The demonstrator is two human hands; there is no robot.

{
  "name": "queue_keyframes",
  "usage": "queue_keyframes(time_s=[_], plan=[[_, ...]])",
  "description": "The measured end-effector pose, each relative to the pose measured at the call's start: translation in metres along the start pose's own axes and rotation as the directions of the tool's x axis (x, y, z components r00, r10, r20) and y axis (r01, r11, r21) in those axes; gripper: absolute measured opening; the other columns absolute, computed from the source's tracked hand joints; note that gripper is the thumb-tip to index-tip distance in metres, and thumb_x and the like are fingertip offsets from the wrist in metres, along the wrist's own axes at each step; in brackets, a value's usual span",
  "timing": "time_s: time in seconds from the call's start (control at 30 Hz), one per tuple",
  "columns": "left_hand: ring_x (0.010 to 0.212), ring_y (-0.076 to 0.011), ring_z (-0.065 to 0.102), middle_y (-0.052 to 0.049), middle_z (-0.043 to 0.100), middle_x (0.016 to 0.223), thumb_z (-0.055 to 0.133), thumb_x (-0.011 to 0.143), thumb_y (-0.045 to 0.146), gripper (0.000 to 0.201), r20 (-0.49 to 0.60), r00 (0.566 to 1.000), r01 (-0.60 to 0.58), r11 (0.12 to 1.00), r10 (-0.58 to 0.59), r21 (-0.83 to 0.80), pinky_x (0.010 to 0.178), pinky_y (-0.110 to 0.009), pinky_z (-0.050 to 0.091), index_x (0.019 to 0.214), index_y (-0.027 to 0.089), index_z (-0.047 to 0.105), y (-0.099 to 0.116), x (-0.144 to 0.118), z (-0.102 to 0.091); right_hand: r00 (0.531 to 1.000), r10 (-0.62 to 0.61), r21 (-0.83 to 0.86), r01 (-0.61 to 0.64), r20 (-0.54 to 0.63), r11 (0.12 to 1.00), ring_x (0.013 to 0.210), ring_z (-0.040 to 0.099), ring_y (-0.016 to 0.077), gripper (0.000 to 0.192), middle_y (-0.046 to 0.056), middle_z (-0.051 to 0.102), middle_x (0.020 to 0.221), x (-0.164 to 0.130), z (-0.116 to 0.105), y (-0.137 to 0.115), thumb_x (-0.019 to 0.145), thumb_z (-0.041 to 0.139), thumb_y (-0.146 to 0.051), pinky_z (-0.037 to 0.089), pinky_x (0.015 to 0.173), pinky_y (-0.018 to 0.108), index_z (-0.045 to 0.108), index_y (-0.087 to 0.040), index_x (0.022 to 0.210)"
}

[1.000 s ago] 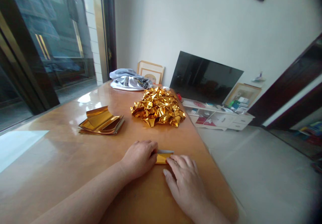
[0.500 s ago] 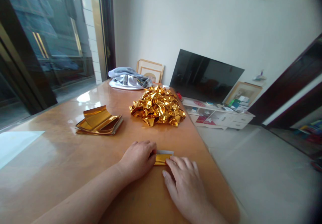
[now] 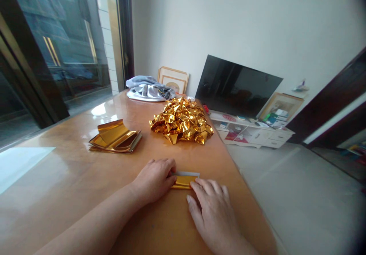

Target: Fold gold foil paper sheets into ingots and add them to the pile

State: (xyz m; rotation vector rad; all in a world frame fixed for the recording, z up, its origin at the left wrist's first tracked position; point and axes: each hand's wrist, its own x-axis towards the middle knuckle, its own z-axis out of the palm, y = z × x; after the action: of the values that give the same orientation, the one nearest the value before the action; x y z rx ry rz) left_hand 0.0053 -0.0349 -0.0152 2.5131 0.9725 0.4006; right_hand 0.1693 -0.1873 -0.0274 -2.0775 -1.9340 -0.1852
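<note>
On the tabletop in front of me lies a small folded strip of gold foil paper [image 3: 184,181] with a pale band along its far edge. My left hand [image 3: 155,178] is closed at the strip's left end, thumb and curled fingers gripping it there and covering that end. At the other end, the index fingertip of my right hand [image 3: 213,209] touches the strip, its thumb standing apart and its fingers stretched out. Beyond the hands rises a heap of folded gold foil pieces [image 3: 183,123]. Left of that heap rests a stack of gold foil sheets [image 3: 114,138], the top ones bent up.
The glossy wooden table [image 3: 82,182] has its right edge close to my right hand. A pale sheet [image 3: 23,163] lies at the left. Grey cloth [image 3: 148,89] is bundled at the far end. Beyond are a television [image 3: 237,85] and a white cabinet [image 3: 254,133].
My left hand has shifted slightly left, so more of the gold strip shows between the hands. The right hand stays at its end. The whole view has moved a little.
</note>
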Motion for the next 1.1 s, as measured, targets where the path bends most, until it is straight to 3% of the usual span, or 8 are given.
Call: queue_keyframes(time_s=[0.3, 0.5, 0.93, 1.1], plan=[[0.072, -0.0162, 0.061, 0.004, 0.069, 0.078, 0.054, 0.078, 0.019, 0.011, 0.048, 0.999, -0.020, 0.996, 0.024, -0.084, 0.073, -0.028, 0.038, 0.088, 0.024, 0.055, -0.006, -0.001, -0.005, 1.000, -0.004, -0.012, 0.004, 0.013, 1.000, 0.110, 0.054, 0.0286, 0.033, 0.007, 0.065, 0.126, 0.000, -0.001, 0.000, 0.097, 0.051, -0.036, 0.040, 0.093, 0.046, 0.064, -0.028, 0.126], [0.070, -0.0159, 0.060, 0.004, 0.068, 0.077, 0.053, 0.078, 0.019, 0.013, 0.055, 0.998, -0.001, 0.996, 0.006, -0.090, 0.068, -0.027, 0.037, 0.090, 0.023, 0.055, -0.004, 0.000, -0.005, 0.998, 0.004, -0.040, -0.002, 0.057, 0.999, 0.106, 0.055, 0.0291, 0.039, 0.008, 0.065, 0.120, 0.003, -0.006, -0.004, 0.096, 0.053, -0.047, 0.041, 0.089, 0.045, 0.062, -0.034, 0.132], [0.068, -0.0153, 0.052, 0.000, 0.062, 0.079, 0.051, 0.077, 0.017, 0.010, -0.069, 0.998, 0.001, 0.998, -0.005, -0.064, 0.058, -0.026, 0.033, 0.085, 0.021, 0.055, -0.011, 0.002, -0.009, 0.997, 0.025, -0.046, -0.021, 0.072, 0.999, 0.104, 0.054, 0.0303, 0.040, 0.010, 0.064, 0.117, 0.004, -0.009, -0.006, 0.095, 0.052, -0.051, 0.040, 0.088, 0.046, 0.062, -0.034, 0.131], [0.069, -0.0157, 0.054, 0.000, 0.063, 0.079, 0.054, 0.080, 0.025, 0.004, -0.034, 0.999, 0.018, 0.997, -0.020, -0.070, 0.059, -0.026, 0.032, 0.082, 0.022, 0.056, -0.005, 0.002, -0.011, 0.997, 0.031, -0.055, -0.027, 0.070, 0.998, 0.104, 0.054, 0.0308, 0.040, 0.009, 0.064, 0.120, 0.004, -0.007, -0.006, 0.095, 0.053, -0.051, 0.039, 0.089, 0.048, 0.061, -0.035, 0.131]])
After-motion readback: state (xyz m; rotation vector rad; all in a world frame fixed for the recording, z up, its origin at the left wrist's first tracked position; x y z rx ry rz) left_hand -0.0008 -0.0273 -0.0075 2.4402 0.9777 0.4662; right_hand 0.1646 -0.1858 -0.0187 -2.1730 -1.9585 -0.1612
